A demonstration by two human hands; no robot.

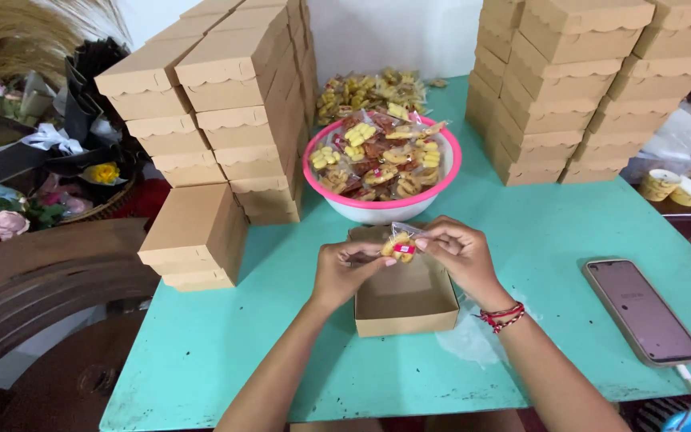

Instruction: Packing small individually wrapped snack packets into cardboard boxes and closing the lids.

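Both hands, left hand [345,270] and right hand [456,252], pinching one snack packet [401,245] above open cardboard box [406,300].

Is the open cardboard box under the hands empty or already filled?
Empty: the open box shows bare brown floor, while both hands hold the snack packet above it.

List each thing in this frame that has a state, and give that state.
Left hand: pinching the snack packet.
Right hand: pinching the same packet.
Snack packet: sealed, held above the box.
Open box: lidless, empty.
Pink-rimmed bowl: heaped with packets.
Stacked boxes: closed.
Phone: screen dark, cable plugged in.
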